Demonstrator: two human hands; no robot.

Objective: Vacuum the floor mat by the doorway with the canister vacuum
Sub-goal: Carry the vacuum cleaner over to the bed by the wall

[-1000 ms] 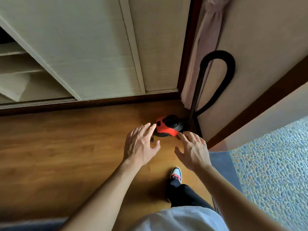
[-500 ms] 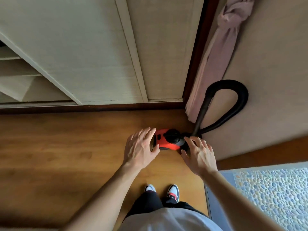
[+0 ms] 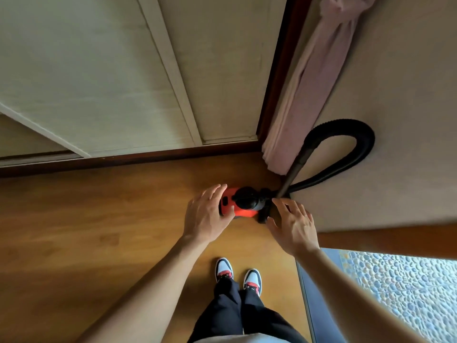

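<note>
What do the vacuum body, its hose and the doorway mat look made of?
Canister vacuum: likely hard plastic, a smooth red shell with a glossy black top.
Hose: looks like flexible matte black plastic or rubber, since it bends in a loop.
Floor mat: pebble-patterned surface with a plain grey border; fabric or rubber, cannot tell.

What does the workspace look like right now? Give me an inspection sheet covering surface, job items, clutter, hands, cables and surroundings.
Surface: wood floor, with the vacuum standing on it.
Job's things: red canister vacuum near the corner; its black hose loops up against the beige wall; pebble-patterned floor mat at lower right.
Clutter: nothing seen.
Hands: left hand and right hand both open, fingers spread, holding nothing.
Cables: nothing seen.
Surroundings: sliding cabinet doors; pink cloth hanging in the corner; the person's sneakers.
</note>
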